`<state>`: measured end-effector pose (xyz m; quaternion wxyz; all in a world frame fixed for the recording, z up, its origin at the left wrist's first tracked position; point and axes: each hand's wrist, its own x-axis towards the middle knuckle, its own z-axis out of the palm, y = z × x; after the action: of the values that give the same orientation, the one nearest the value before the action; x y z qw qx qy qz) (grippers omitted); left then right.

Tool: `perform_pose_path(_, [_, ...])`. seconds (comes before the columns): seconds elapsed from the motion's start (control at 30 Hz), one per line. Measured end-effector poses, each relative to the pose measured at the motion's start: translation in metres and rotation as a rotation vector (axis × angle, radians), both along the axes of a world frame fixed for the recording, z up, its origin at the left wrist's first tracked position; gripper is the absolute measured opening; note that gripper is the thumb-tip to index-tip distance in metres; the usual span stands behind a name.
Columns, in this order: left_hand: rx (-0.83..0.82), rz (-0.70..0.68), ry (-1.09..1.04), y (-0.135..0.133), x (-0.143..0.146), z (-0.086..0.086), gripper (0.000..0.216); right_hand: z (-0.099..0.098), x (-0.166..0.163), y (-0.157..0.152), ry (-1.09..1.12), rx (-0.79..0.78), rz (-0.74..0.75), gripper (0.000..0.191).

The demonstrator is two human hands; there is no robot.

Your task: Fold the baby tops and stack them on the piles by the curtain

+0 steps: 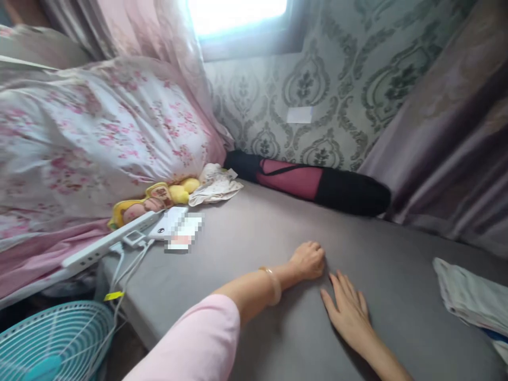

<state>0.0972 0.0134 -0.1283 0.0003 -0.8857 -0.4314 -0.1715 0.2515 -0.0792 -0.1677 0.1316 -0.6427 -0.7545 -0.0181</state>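
Note:
My left hand [309, 260] is closed in a fist and pressed against the grey sheet [246, 238] that covers the bed. Its curled fingers face down, so what is in them, if anything, is hidden. On that wrist is a pale bangle [273, 286], below a pink sleeve [206, 338]. Just to the right and nearer to me, my right hand [349, 312] lies flat on the same sheet with its fingers spread, holding nothing. The two hands are close together, with a small gap between them.
A black and pink long bag [293, 180] lies along the patterned wall. At left are a white power strip [111, 241], a white phone [169, 222], yellow plush toys [159, 198] and a crumpled cloth [216, 185]. Folded fabric [472, 291] lies right; a blue fan [55, 341] stands lower left.

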Motion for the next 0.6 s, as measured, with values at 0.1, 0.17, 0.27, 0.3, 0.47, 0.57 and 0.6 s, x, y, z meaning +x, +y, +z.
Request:
perform_pose_path(0.1, [0.013,0.032,0.003,0.003,-0.001,-0.005,0.025,-0.006,-0.005,-0.003,-0.033,0.069,0.019,0.072])
perform_pose_path(0.17, [0.028,0.057,0.000,0.004,-0.002,-0.007,0.026,-0.007,-0.006,-0.003,-0.049,0.099,0.015,0.073])
perform_pose_path(0.27, [0.048,0.068,-0.005,0.006,-0.003,-0.010,0.027,-0.006,-0.007,-0.002,-0.060,0.119,0.014,0.074])
perform_pose_path(0.3, [0.047,0.062,-0.004,0.006,-0.003,-0.010,0.028,-0.005,-0.008,-0.002,-0.061,0.121,0.018,0.074])
perform_pose_path(0.47, [-0.021,-0.090,-0.012,0.012,-0.025,-0.003,0.025,-0.001,-0.010,-0.004,-0.070,0.127,0.026,0.074])
perform_pose_path(0.57, [-0.106,-0.215,-0.072,0.018,-0.061,0.006,0.029,0.000,-0.011,-0.005,-0.070,0.119,0.015,0.073])
perform_pose_path(0.6, [-0.132,-0.184,-0.102,0.020,-0.078,0.009,0.030,0.001,-0.011,-0.005,-0.069,0.116,0.014,0.072])
